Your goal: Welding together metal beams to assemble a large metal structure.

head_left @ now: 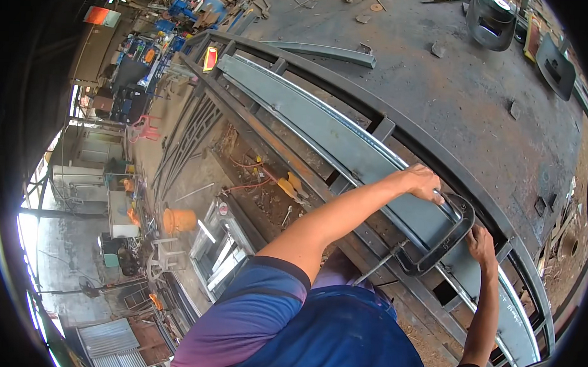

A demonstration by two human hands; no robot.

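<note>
Workshop floor (pixel 177 195) lies at nine o'clock, our counter (pixel 403 32) at one. One frame (pixel 419 149) already carries one panel (pixel 350 148) from eleven to four, with two rails (pixel 367 138); one clamp (pixel 445 246) lies across, tightening probably unfinished. Our left grip (pixel 423 183) curls round one rail; whether the right grip (pixel 481 244) pinches the clamp, we cannot tell.

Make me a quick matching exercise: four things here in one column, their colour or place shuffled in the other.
Things:
1. C-clamp
2. Bucket
3. Topmost welding mask
4. Long metal strip

Descriptions:
A. Orange, at the picture's left
B. Grey, stretching diagonally across the picture
C. Dark, close by the left hand and the right hand
D. Dark, near the picture's upper right

Right pairs: 1-C, 2-A, 3-D, 4-B
</note>
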